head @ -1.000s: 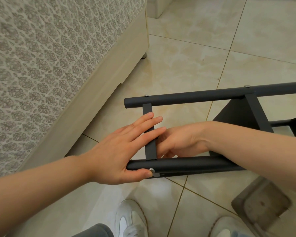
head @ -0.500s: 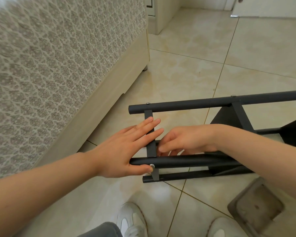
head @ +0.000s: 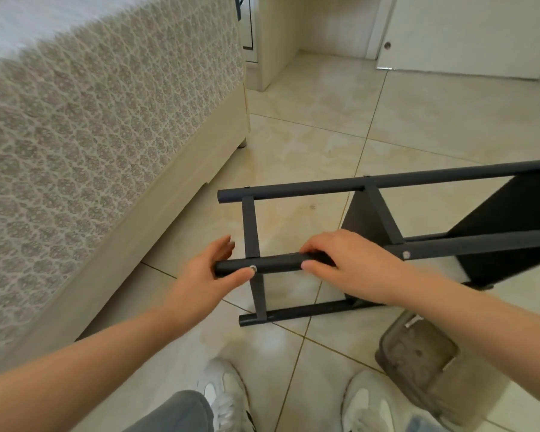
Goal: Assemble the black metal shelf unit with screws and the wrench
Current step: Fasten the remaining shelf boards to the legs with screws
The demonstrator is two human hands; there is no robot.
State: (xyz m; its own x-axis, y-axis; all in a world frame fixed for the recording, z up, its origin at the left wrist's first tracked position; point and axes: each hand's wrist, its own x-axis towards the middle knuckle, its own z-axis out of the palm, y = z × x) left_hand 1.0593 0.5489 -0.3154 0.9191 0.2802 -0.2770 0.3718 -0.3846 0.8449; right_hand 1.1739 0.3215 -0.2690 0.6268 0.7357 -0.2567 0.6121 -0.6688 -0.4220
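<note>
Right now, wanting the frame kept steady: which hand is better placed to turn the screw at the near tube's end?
Probably the left hand: its thumb lies beside the screw; the right hand grips the near tube farther along.

My black metal shelf unit (head: 387, 181) lies on its side on the floor (head: 293, 145). Its round tubes are joined by flat crossbars, with dark panels at the right. My left hand (head: 206, 269) and right hand (head: 346, 260) hold its near tube (head: 278, 263), beside a silver screw (head: 253, 268).
</note>
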